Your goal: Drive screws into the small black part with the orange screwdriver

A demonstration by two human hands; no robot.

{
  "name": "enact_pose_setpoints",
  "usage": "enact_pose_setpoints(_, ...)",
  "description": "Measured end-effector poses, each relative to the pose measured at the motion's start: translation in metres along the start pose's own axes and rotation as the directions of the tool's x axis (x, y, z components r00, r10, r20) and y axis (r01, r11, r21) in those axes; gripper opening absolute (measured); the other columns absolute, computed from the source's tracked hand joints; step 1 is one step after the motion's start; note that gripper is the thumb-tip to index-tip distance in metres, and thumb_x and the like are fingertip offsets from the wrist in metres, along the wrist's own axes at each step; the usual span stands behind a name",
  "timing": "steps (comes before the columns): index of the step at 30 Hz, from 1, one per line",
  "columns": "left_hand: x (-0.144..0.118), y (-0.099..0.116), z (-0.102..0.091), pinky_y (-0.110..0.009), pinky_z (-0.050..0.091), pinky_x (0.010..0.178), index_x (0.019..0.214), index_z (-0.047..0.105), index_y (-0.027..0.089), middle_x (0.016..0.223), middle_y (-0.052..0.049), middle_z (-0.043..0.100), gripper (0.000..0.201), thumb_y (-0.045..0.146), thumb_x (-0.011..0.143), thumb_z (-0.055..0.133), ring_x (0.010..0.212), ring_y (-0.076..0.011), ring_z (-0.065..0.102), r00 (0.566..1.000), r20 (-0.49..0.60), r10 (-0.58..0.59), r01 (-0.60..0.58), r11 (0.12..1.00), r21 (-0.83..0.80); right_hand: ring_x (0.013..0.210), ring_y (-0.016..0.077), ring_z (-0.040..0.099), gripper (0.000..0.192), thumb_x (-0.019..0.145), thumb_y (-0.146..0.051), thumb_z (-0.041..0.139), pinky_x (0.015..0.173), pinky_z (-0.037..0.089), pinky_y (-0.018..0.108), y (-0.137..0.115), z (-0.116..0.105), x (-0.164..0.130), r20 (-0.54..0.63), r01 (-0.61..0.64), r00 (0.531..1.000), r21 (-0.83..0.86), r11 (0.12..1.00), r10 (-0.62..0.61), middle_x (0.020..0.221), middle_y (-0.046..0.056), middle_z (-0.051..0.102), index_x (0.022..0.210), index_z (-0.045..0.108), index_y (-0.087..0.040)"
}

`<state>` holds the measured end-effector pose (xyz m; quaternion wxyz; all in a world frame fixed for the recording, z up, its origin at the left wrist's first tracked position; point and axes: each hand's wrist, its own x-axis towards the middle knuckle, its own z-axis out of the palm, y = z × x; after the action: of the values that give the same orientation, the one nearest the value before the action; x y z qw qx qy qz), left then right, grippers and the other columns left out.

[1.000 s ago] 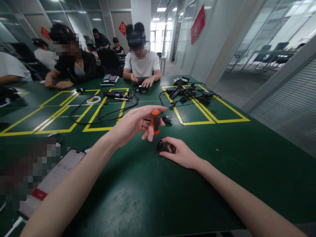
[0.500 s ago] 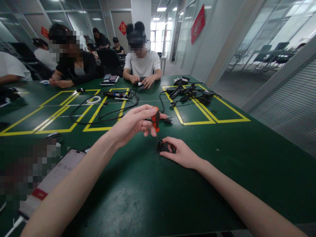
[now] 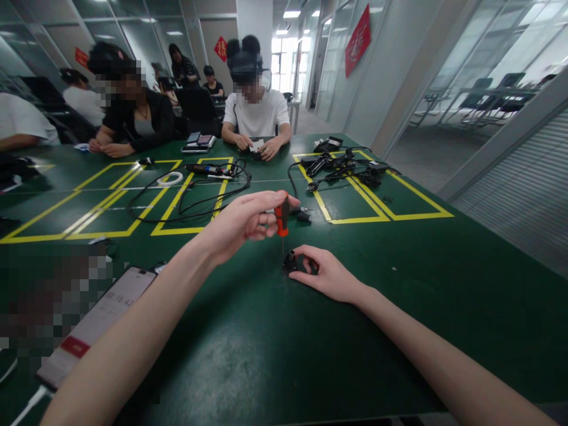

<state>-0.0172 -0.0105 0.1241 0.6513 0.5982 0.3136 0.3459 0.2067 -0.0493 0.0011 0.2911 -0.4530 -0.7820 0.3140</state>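
My left hand (image 3: pixel 251 222) is closed around the red and black handle of a screwdriver (image 3: pixel 283 220), which stands upright with its thin shaft pointing down. The shaft's tip reaches the left side of a small black round part (image 3: pixel 290 263) on the table; whether it sits in a screw is too small to tell. My right hand (image 3: pixel 326 273) pinches that black part between thumb and forefinger from the right, holding it against the green tabletop (image 3: pixel 355 349).
A phone (image 3: pixel 95 325) with a white cable lies at the left. Beyond my hands are a looped black cable (image 3: pixel 177 207), a white ring (image 3: pixel 170 178), a small black connector (image 3: pixel 304 217) and tangled black cables (image 3: pixel 341 165). Across the table, a person (image 3: pixel 257 118) handles a small item.
The screwdriver has turned in my left hand and stands straighter, and the fingers have curled in. My right hand stays on the black part. The person opposite has lifted a light-coloured piece.
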Motion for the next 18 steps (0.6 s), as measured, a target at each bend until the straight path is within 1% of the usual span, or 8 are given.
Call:
enact_pose_setpoints(1,0.0000,0.0003,0.0001,-0.020,0.029,0.043,0.102,0.076,0.016,0.088,-0.007,0.073,0.045,0.056,0.083,0.080,0.057,-0.0090,0.054,1.000,0.002,0.001,-0.001,1.000,-0.001,0.065,0.0136,0.054,0.024,0.091,-0.032,0.076,0.064,0.042,0.028,-0.0004,-0.0003,-0.0001,0.001,-0.003,1.000,0.000,1.000,0.003,0.082,-0.002,0.064,0.110,0.069,-0.019)
enact_pose_setpoints(4,0.0009,0.0010,-0.0008,-0.021,0.039,0.046,0.101,0.071,0.016,0.106,-0.012,0.078,0.043,0.055,0.085,0.078,0.062,-0.0123,0.065,1.000,0.001,0.007,-0.007,0.999,-0.043,0.065,0.0137,0.054,0.023,0.090,-0.031,0.077,0.065,0.042,0.028,-0.0011,-0.0009,-0.0002,0.002,-0.008,1.000,0.004,1.000,0.008,0.082,-0.002,0.065,0.108,0.069,-0.019)
enact_pose_setpoints(6,0.0018,0.0012,-0.0018,-0.022,0.044,0.048,0.100,0.068,0.017,0.110,-0.014,0.079,0.041,0.055,0.086,0.074,0.065,-0.0149,0.069,1.000,0.002,-0.010,0.010,0.997,-0.077,0.065,0.0136,0.054,0.023,0.090,-0.030,0.077,0.064,0.042,0.028,-0.0010,-0.0007,-0.0002,0.001,-0.006,1.000,0.010,1.000,0.006,0.082,-0.002,0.064,0.108,0.069,-0.019)
enact_pose_setpoints(9,0.0024,0.0013,-0.0016,-0.021,0.041,0.046,0.097,0.065,0.016,0.101,-0.013,0.079,0.039,0.054,0.088,0.073,0.060,-0.0141,0.068,0.999,0.001,-0.039,0.039,0.995,-0.096,0.065,0.0134,0.053,0.022,0.090,-0.029,0.076,0.064,0.041,0.027,-0.0005,-0.0001,-0.0003,0.000,-0.005,1.000,0.010,1.000,0.005,0.081,-0.002,0.064,0.109,0.070,-0.019)
enact_pose_setpoints(11,0.0017,0.0015,-0.0002,-0.019,0.036,0.043,0.104,0.067,0.016,0.094,-0.010,0.077,0.039,0.051,0.088,0.074,0.056,-0.0114,0.063,0.999,-0.009,-0.037,0.036,0.994,-0.102,0.065,0.0133,0.053,0.022,0.090,-0.028,0.076,0.064,0.041,0.027,-0.0002,0.0002,-0.0003,0.001,-0.004,1.000,0.007,1.000,0.004,0.081,-0.002,0.063,0.109,0.070,-0.019)
enact_pose_setpoints(14,-0.0005,0.0018,0.0020,-0.018,0.032,0.043,0.119,0.070,0.016,0.092,-0.006,0.074,0.047,0.048,0.085,0.078,0.054,-0.0083,0.058,1.000,-0.010,-0.020,0.019,0.995,-0.097,0.065,0.0131,0.053,0.024,0.089,-0.028,0.077,0.064,0.040,0.027,0.0003,0.0004,0.0000,0.000,-0.003,1.000,0.010,1.000,0.003,0.081,-0.002,0.063,0.110,0.069,-0.019)
enact_pose_setpoints(16,-0.0016,0.0018,0.0026,-0.018,0.030,0.044,0.117,0.073,0.014,0.090,-0.005,0.072,0.050,0.050,0.083,0.080,0.055,-0.0071,0.055,1.000,-0.001,-0.015,0.015,0.997,-0.072,0.065,0.0131,0.053,0.024,0.089,-0.028,0.077,0.064,0.040,0.027,0.0006,0.0005,0.0001,-0.003,-0.003,1.000,0.013,1.000,0.003,0.081,-0.002,0.063,0.110,0.069,-0.018)
enact_pose_setpoints(18,-0.0019,0.0018,0.0024,-0.018,0.029,0.045,0.108,0.075,0.011,0.086,-0.006,0.071,0.050,0.054,0.082,0.080,0.055,-0.0068,0.053,1.000,0.009,-0.012,0.012,0.999,-0.049,0.065,0.0130,0.052,0.024,0.090,-0.028,0.077,0.064,0.040,0.027,0.0008,0.0004,0.0003,-0.001,-0.001,1.000,0.015,1.000,0.001,0.081,-0.002,0.063,0.110,0.069,-0.018)
